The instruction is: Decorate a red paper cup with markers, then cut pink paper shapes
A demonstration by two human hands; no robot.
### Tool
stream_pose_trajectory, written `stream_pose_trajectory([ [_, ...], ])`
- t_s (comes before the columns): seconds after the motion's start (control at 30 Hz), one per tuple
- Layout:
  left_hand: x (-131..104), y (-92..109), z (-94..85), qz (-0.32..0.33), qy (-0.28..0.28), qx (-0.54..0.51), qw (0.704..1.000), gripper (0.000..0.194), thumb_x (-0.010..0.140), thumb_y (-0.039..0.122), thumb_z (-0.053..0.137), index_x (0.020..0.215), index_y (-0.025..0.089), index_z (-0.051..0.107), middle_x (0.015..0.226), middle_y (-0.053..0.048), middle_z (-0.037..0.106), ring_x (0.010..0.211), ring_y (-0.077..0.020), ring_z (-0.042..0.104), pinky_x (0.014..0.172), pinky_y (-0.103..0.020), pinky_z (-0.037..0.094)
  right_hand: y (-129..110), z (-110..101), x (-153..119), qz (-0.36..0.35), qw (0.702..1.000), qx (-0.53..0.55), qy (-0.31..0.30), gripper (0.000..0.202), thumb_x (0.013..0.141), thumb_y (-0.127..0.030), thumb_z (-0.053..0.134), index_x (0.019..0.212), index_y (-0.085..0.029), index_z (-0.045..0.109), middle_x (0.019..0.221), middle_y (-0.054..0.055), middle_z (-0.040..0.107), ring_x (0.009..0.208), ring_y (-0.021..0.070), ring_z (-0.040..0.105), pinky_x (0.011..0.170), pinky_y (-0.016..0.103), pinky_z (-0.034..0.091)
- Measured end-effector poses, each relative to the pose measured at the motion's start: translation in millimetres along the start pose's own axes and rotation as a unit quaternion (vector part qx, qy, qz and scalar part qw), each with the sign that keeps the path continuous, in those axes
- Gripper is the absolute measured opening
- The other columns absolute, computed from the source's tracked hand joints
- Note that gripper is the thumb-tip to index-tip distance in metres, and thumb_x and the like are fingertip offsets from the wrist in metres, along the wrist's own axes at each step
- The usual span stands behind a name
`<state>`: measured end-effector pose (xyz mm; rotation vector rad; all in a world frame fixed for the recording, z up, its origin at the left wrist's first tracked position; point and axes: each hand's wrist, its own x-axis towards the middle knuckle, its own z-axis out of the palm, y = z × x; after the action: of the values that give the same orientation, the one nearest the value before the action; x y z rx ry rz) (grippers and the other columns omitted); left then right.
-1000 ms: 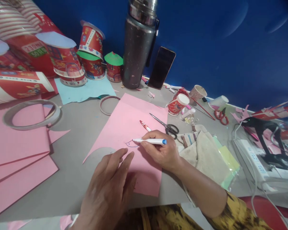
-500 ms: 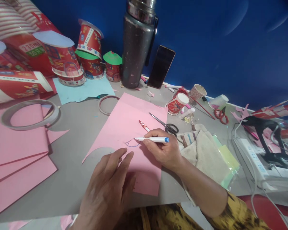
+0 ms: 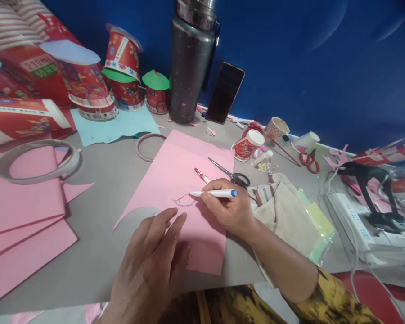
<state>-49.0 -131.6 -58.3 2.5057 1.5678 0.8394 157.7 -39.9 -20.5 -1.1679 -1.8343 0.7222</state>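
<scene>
My right hand (image 3: pixel 227 208) grips a white marker (image 3: pixel 219 193) with a blue end, its tip touching a pink paper sheet (image 3: pixel 185 153). Beneath the tip is a small blue outline drawing (image 3: pixel 185 200), shaped like a leaf or fish with a dot inside. Lying over the sheet's lower left edge, my left hand (image 3: pixel 151 261) has its fingers stretched out and holds nothing. Dark-handled scissors (image 3: pixel 229 172) rest on the sheet's right edge, beside a red-and-white pen-like item (image 3: pixel 201 175) partly hidden by my right hand.
Folded pink paper (image 3: pixel 23 207) and a tape roll (image 3: pixel 37 180) lie at left. Decorated paper cups (image 3: pixel 91 85), a dark thermos (image 3: pixel 191 72) and a phone (image 3: pixel 225 92) stand behind. A beige cloth (image 3: pixel 286 216), red scissors (image 3: pixel 309 161) and a power strip (image 3: pixel 354 220) are at right.
The whole view has shifted slightly left and up. My hands, the marker and the blue drawing look nearly the same.
</scene>
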Motion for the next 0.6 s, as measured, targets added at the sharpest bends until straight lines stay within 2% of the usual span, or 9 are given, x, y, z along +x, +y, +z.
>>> stream_pose_trajectory([
  [0.13, 1.7, 3.1, 0.2, -0.007, 0.019, -0.001, 1.0, 0.037, 0.103, 0.019, 0.055, 0.14, 0.014, 0.055, 0.135, -0.019, 0.063, 0.109, -0.034, 0.061, 0.089, -0.049, 0.056, 0.5, 0.2, 0.6, 0.006, 1.0, -0.001, -0.01, 0.012, 0.094, -0.03, 0.071, 0.087, -0.021, 0.076, 0.079, 0.002, 0.08, 0.062, 0.0138, 0.068, 0.063, 0.024, 0.054],
  [0.33, -0.6, -0.3, -1.2, 0.0, -0.012, 0.006, 1.0, 0.043, 0.103, 0.021, 0.058, 0.145, 0.016, 0.053, 0.139, -0.018, 0.063, 0.112, -0.0336, 0.061, 0.091, -0.048, 0.057, 0.2, -6.0, -1.5, 0.043, 0.999, -0.01, 0.005, 0.01, 0.091, -0.027, 0.071, 0.084, -0.021, 0.073, 0.069, 0.0, 0.075, 0.053, 0.0121, 0.06, 0.053, 0.024, 0.046],
  [0.6, -0.7, 1.3, -0.5, -0.002, -0.008, -0.002, 1.0, 0.042, 0.103, 0.021, 0.057, 0.145, 0.014, 0.052, 0.14, -0.019, 0.061, 0.113, -0.0345, 0.06, 0.092, -0.05, 0.055, -1.3, -5.3, -0.8, 0.061, 0.998, 0.01, 0.002, 0.01, 0.092, -0.029, 0.07, 0.085, -0.021, 0.072, 0.065, -0.001, 0.071, 0.05, 0.0119, 0.058, 0.05, 0.024, 0.044],
])
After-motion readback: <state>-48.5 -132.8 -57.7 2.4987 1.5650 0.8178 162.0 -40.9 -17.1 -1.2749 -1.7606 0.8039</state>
